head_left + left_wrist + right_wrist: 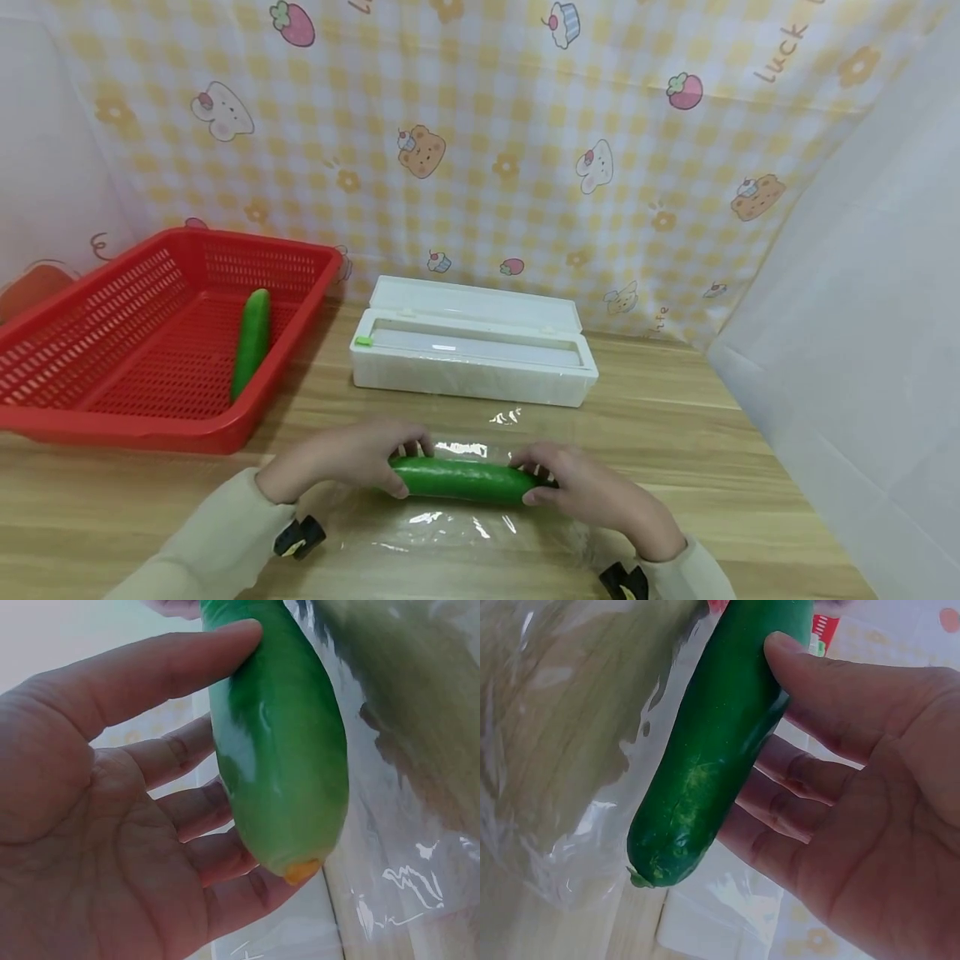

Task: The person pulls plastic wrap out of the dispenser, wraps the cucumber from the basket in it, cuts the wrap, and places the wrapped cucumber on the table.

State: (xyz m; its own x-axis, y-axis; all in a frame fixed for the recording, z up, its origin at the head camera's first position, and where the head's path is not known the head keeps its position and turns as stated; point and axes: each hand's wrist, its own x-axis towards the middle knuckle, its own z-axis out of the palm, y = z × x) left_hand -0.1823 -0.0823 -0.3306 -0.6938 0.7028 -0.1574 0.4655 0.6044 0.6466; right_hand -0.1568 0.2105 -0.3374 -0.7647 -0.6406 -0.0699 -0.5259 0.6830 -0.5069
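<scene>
A green cucumber (465, 481) lies crosswise over a sheet of clear plastic film (450, 533) on the wooden table. At its left end the left hand (363, 457) grips it, thumb on the near side and fingers behind. The right hand (581, 486) holds the other end the same way. In the left wrist view the cucumber's pale end (289, 802) shows, with a yellow-orange tip, beside the left palm (97, 825). The right wrist view has the darker end (697, 780) between the right thumb and fingers (780, 795).
Behind the cucumber stands a white film box (472, 375) with its lid raised. A red basket (262, 400) at the left holds another cucumber (252, 342). A patterned cloth (495, 108) hangs at the back, and a white panel (847, 333) stands on the right.
</scene>
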